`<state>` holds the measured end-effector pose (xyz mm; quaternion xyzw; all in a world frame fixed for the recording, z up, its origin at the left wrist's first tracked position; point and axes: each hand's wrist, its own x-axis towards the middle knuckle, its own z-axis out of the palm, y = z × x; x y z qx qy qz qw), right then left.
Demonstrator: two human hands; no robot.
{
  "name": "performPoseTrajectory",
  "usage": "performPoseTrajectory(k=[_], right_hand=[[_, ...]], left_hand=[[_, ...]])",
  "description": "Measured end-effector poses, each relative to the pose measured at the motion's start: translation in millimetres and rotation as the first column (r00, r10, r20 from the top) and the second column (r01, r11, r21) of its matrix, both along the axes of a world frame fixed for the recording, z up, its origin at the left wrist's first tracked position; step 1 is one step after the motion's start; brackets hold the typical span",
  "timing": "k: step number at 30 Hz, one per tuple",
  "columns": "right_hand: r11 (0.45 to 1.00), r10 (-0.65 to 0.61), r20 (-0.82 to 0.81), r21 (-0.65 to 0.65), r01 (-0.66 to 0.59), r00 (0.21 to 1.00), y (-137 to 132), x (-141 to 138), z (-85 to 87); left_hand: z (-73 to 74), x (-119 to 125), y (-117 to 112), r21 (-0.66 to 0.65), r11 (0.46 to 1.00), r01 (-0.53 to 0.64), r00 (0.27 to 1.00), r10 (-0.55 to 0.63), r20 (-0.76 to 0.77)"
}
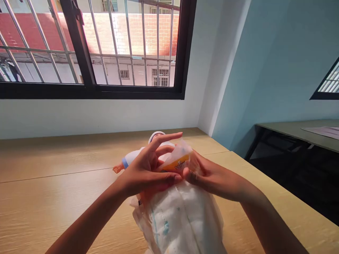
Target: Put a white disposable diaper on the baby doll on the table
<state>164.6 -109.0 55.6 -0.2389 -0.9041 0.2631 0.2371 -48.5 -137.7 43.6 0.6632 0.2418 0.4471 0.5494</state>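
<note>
A baby doll (131, 157) in a white top with blue cuffs lies on the table, its capped head toward the window. A white disposable diaper (182, 215) with pale blue print covers the lower part of the doll, and its top edge carries an orange printed strip (180, 163). My left hand (152, 167) is closed on the top edge, thumb in front and index finger stretched out above. My right hand (205, 173) pinches the other side of that edge, its thumb near the left one. Both hands hide the doll's middle.
The light wooden table (53, 197) reaches the wall under a barred, black-framed window (90, 86). At the right stands a darker table (286, 128) with a pale sheet (324, 132) on it. A gap separates the two tables.
</note>
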Motion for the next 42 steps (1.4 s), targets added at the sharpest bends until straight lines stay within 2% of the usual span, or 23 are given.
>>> performPoseTrajectory(k=[2, 4, 6, 10, 12, 16, 18, 20, 22, 26, 30, 35, 42], right_hand=[[0.981, 0.116, 0.026, -0.161, -0.11, 0.993, 6.2, -2.5, -2.4], [0.937, 0.21, 0.052, -0.295, -0.186, 0.976, 11.7, -3.1, -3.9], [0.902, 0.224, -0.005, -0.378, -0.209, 0.975, 15.1, -2.1, -3.4], [0.839, 0.152, -0.289, -0.468, -0.278, 0.945, 15.1, 4.2, 5.4], [0.854, 0.082, -0.344, -0.459, -0.244, 0.935, 13.3, 9.9, 11.7], [0.888, -0.085, -0.314, -0.455, -0.071, 0.946, 11.8, 19.8, 17.1], [0.913, -0.14, -0.303, -0.407, 0.004, 0.943, 13.0, 20.1, 14.0], [0.953, -0.196, -0.319, -0.284, 0.104, 0.927, 14.4, 16.9, 8.7], [0.968, -0.245, -0.355, -0.135, 0.209, 0.902, 14.3, 11.4, 3.4], [0.94, -0.279, -0.379, 0.081, 0.332, 0.882, 7.7, -0.7, -2.0], [0.879, -0.278, -0.38, 0.271, 0.393, 0.883, 2.8, -7.2, -3.1], [0.847, -0.278, -0.361, 0.346, 0.404, 0.89, 4.6, -5.2, -4.4], [0.858, -0.287, -0.343, 0.324, 0.399, 0.894, 3.2, -4.2, -3.0]], left_hand=[[2.0, 0.1, -2.3, 0.01, 1.0, -0.002, 1.0, 0.002, -0.011], [4.7, 0.4, -4.6, 0.01, 1.0, -0.003, 1.0, 0.004, -0.027], [7.3, 0.9, -6.2, 0.003, 1.0, -0.004, 1.0, 0.004, -0.03], [10.8, 0.9, -7.2, -0.022, 1.0, 0.002, 0.999, -0.002, -0.033], [11.7, -0.1, -6.9, -0.018, 1.0, 0.01, 0.999, -0.011, -0.044], [10.2, -3.9, -4.2, -0.008, 0.999, 0.036, 0.994, -0.037, -0.104], [8.3, -5.7, -2.6, 0.002, 0.999, 0.05, 0.989, -0.05, -0.136], [7.0, -6.8, -1.8, 0.023, 0.999, 0.048, 0.981, -0.043, -0.187], [7.2, -7.2, -2.1, 0.037, 0.998, 0.049, 0.97, -0.039, -0.239], [10.6, -7.3, -3.1, 0.101, 0.994, 0.036, 0.939, 0.001, -0.343], [12.8, -8.5, -2.9, 0.202, 0.979, 0.015, 0.921, 0.065, -0.383], [13.1, -11.1, -3.5, 0.163, 0.987, 0.01, 0.901, 0.062, -0.43], [14.3, -11.0, -4.0, 0.167, 0.986, 0.007, 0.888, 0.071, -0.454]])
